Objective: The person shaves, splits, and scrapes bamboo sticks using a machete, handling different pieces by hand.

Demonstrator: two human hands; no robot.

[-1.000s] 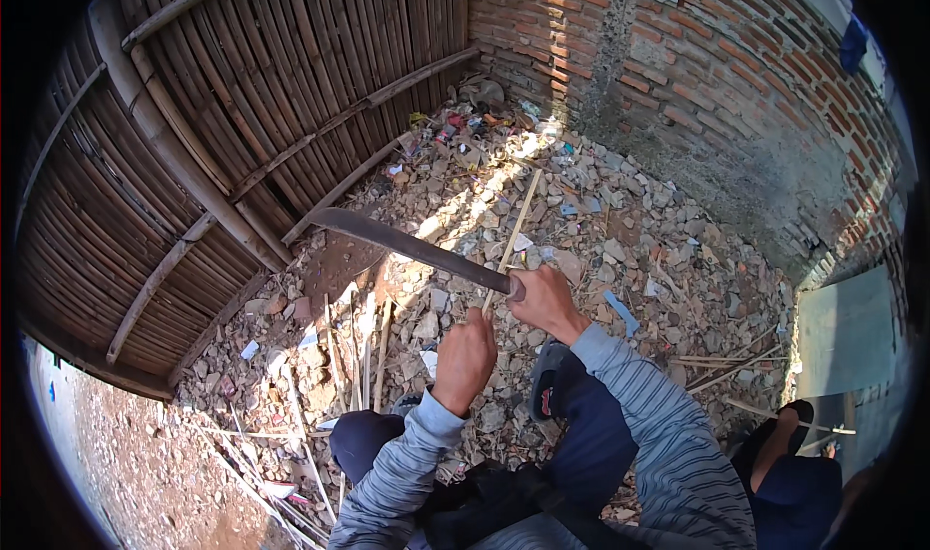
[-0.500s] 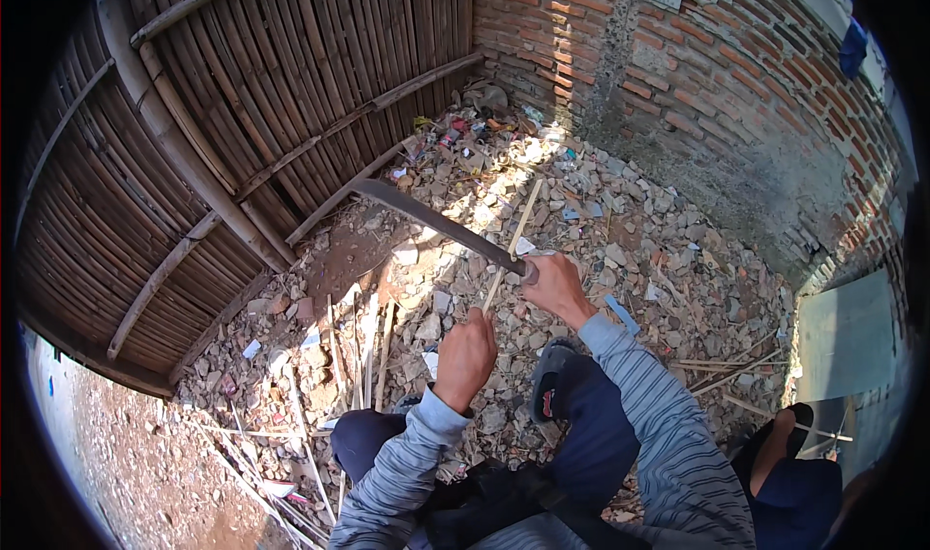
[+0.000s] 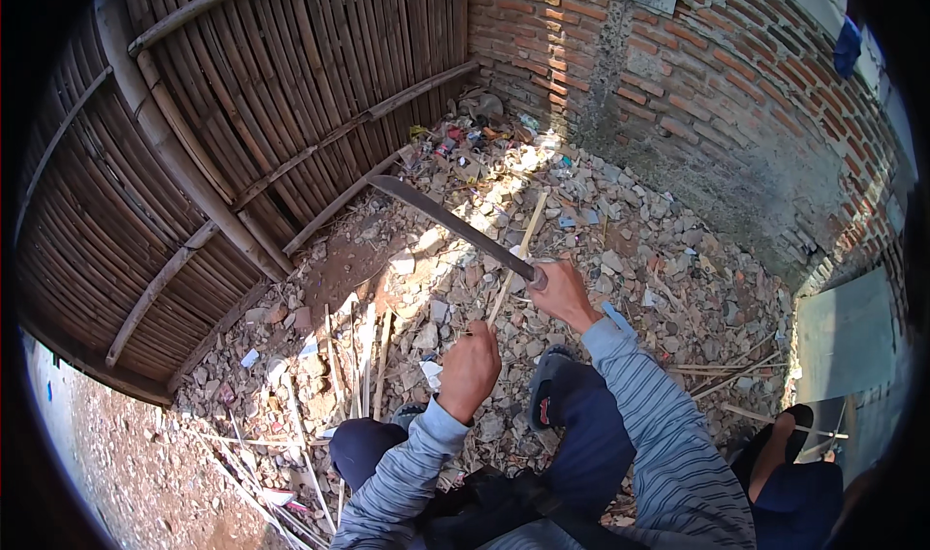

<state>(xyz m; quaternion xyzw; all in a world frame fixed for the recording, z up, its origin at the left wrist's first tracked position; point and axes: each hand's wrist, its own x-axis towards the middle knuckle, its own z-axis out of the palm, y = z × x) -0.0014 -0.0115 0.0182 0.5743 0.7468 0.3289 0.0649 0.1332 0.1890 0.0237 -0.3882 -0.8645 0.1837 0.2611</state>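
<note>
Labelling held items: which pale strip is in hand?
The pale strip rising from the left hand, crossed by the machete; the loose strips at left lie on rubble.

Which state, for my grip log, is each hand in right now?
Left hand: closed, holding the thin pale strip.
Right hand: closed, holding the machete by its handle end.

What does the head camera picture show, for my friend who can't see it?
A person's right hand holds a long, dark knife across a thin stick gripped in the left hand. Stones and more sticks lie on the ground, between a wooden wall and a brick wall.
</note>
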